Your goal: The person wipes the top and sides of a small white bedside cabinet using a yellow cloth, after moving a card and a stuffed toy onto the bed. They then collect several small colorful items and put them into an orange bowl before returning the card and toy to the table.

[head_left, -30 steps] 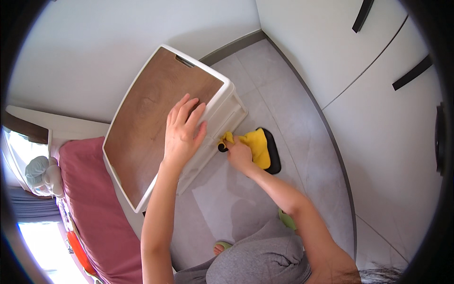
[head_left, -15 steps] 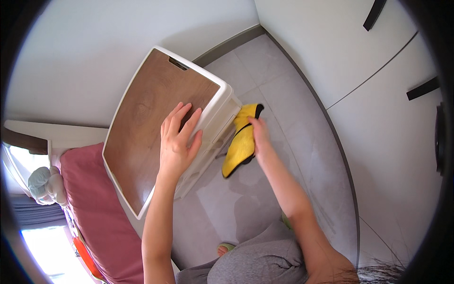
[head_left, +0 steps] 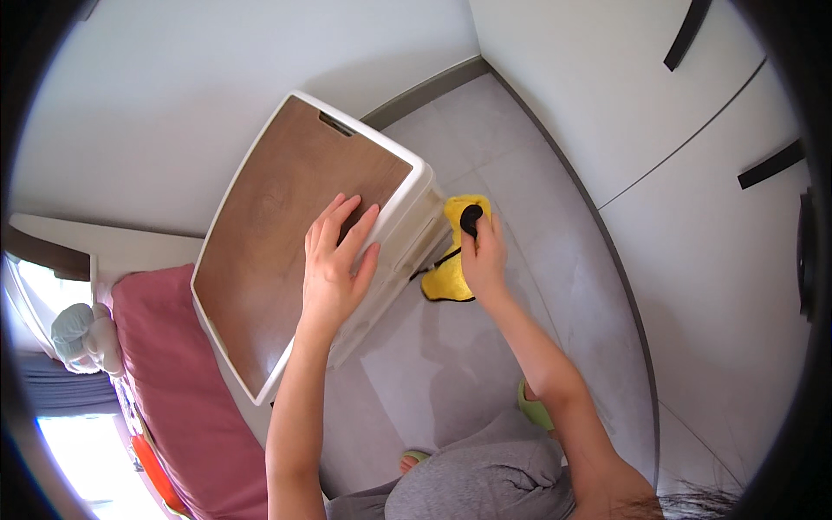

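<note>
A white drawer cabinet (head_left: 400, 205) with a brown wood-look top (head_left: 269, 225) stands tilted across the view. My left hand (head_left: 334, 276) lies on that top near its right edge, fingers stretched out and holding nothing. To the right of the cabinet, my right hand (head_left: 487, 264) grips a yellow cloth (head_left: 449, 282) with black edging. The cloth hangs bunched beside the cabinet's drawer side, seemingly close to it; whether it touches cannot be told. Part of the cloth is hidden behind my right hand.
A bed with a dark pink cover (head_left: 178, 373) lies to the left, with a plush toy (head_left: 85, 338) at its far end. White cupboards (head_left: 685, 260) with black handles line the right. Grey floor tiles (head_left: 555, 286) run between them and the cabinet.
My right hand has turned and shifted slightly, and the yellow cloth has become more bunched with its black edge curled at the top. My left hand stays on the cabinet top.
</note>
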A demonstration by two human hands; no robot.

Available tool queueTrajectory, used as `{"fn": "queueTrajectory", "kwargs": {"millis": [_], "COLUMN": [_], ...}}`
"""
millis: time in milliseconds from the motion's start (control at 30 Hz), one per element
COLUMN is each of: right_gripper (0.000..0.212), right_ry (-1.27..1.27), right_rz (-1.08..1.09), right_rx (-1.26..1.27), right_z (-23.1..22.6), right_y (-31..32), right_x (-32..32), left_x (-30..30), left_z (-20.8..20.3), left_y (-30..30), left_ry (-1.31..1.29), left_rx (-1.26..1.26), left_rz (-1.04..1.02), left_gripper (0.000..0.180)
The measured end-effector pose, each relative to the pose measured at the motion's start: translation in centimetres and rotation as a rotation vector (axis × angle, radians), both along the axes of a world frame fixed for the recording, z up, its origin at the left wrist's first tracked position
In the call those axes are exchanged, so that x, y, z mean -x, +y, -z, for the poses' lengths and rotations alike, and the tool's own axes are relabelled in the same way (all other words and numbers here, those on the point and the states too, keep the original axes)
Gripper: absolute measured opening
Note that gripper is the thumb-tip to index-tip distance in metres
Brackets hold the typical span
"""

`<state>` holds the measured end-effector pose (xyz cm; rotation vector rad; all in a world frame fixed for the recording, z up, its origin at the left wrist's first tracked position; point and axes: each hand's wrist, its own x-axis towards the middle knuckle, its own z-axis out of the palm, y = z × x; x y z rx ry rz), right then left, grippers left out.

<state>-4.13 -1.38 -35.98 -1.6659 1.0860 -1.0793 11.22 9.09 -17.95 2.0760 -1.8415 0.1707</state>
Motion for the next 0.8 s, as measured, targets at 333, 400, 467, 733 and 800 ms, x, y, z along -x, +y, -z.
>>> {"fn": "queueTrajectory", "kwargs": {"millis": [333, 400, 467, 733, 800], "right_gripper": [0.056, 0.056, 0.051, 0.024, 0.027], "right_ry": [0.557, 0.615, 0.573, -0.026, -0.494], "right_rz": [-0.175, -0.232, -0.342, -0.483, -0.570], "right_rx": [0.348, 0.323, 0.372, -0.427, -0.775], "right_z": [-2.6, -3.0, -1.9, -3.0, -5.9], "right_y": [0.9, 3.2, 5.8, 6.4, 5.7], "right_x": [-1.4, -2.2, -2.8, -2.8, -3.1], "left_x": [0.5, 0.3, 0.2, -0.8, -0.8], "left_z": [0.2, 0.0, 0.3, 0.8, 0.7], "left_y": [-0.5, -0.3, -0.4, -0.1, -0.2], "left_ry": [0.054, 0.047, 0.055, 0.108, 0.101], "left_rx": [0.017, 0.020, 0.021, 0.058, 0.066], "left_rz": [0.011, 0.009, 0.004, 0.013, 0.013], "left_gripper": [0.044, 0.043, 0.041, 0.038, 0.037]}}
